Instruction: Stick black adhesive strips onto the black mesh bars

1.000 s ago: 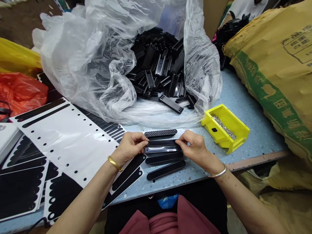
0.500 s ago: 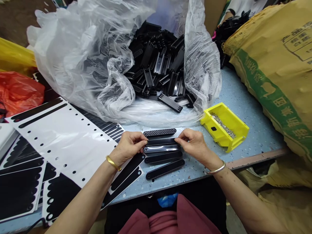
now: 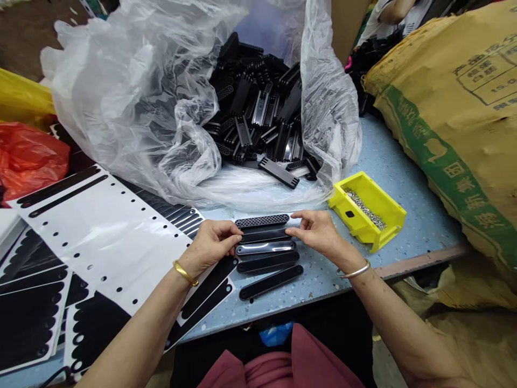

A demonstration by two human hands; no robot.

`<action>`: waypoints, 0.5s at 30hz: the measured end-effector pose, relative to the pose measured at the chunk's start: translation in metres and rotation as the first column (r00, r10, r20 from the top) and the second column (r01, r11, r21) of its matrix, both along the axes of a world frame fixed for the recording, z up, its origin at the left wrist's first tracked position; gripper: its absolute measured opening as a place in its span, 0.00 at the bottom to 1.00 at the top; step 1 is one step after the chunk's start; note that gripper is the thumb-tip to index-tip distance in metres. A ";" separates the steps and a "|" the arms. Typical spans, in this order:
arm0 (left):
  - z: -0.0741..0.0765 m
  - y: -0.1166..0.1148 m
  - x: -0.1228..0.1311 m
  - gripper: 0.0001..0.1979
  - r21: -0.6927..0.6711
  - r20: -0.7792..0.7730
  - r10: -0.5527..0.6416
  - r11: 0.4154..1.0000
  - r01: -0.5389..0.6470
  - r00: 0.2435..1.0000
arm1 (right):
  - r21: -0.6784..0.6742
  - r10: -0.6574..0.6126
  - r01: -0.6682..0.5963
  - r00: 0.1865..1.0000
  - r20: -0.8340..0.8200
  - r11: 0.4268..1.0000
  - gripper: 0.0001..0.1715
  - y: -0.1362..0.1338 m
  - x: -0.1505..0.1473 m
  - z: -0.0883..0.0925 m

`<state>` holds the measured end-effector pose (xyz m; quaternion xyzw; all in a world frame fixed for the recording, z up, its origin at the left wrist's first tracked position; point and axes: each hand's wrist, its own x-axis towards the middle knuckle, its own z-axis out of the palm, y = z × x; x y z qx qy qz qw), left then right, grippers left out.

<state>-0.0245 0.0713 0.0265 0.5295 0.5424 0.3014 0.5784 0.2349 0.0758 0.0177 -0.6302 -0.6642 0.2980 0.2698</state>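
Several narrow black plastic strips lie in a column on the table. My left hand point(image 3: 216, 237) pinches the left end of a smooth black strip point(image 3: 264, 234), second from the top. At that strip's right end my right hand point(image 3: 316, 233) rests its thumb tip, with the index finger lifted apart from it. Just above lies a strip with a lattice face point(image 3: 262, 221). Below come a glossy strip point(image 3: 265, 247), a matte black strip point(image 3: 268, 262) and a slanted one point(image 3: 270, 282) nearest the table edge.
A clear plastic bag point(image 3: 133, 108) stands open behind, full of black plastic parts point(image 3: 258, 116). On the right are a yellow bin point(image 3: 393, 213) of small metal pieces and a large yellow sack point(image 3: 456, 108). White sheets point(image 3: 121, 237) with black stickers spread leftward. Another person's arm point(image 3: 398, 11) shows at the back.
My right index finger has lifted away from the thumb, opening the pinch at the strip's right end. My left hand keeps its pinch. The whole view has shifted slightly.
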 end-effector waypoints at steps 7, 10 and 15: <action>0.003 -0.001 0.001 0.07 -0.025 0.002 0.029 0.999 -0.029 1.000 | -0.135 0.038 -0.074 0.968 -0.248 0.988 0.16 -0.003 -0.002 -0.012; 0.005 -0.004 0.002 0.08 -0.029 -0.009 0.056 0.998 -0.056 0.998 | -0.287 -0.061 -0.063 0.913 -0.403 0.956 0.18 -0.002 0.001 -0.011; 0.003 -0.006 0.002 0.08 -0.001 -0.039 0.047 0.999 -0.047 0.998 | -0.354 -0.167 -0.038 0.831 -0.530 0.934 0.19 -0.008 0.010 -0.002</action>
